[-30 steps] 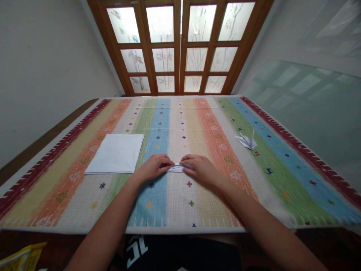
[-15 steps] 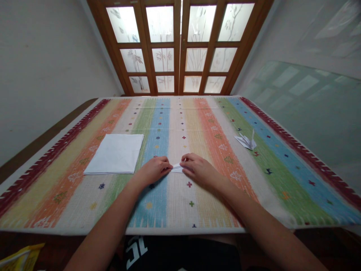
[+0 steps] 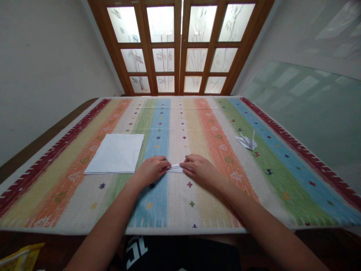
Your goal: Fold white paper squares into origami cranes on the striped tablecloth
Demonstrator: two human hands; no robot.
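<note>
A small folded piece of white paper (image 3: pixel 175 168) lies low over the middle of the striped tablecloth, with a crease line running along it. My left hand (image 3: pixel 154 168) pinches its left tip between thumb and fingers. On the other end, my right hand (image 3: pixel 195 165) is closed over the paper, thumb below and fingers above. Both ends of the paper are partly hidden by my fingers. To the left sits a stack of square white paper sheets (image 3: pixel 115 153). Off to the right stands a folded white paper crane (image 3: pixel 247 142).
A striped, patterned tablecloth (image 3: pixel 214 210) covers the table. Beyond its far edge are wooden doors with frosted panes (image 3: pixel 164 60). A pale green glass panel (image 3: pixel 307 101) leans along the right wall. A yellow packet (image 3: pixel 24 258) is at the lower left.
My left hand has shifted slightly left, so a little more of the folded paper shows between my hands. My right hand has hardly moved.
</note>
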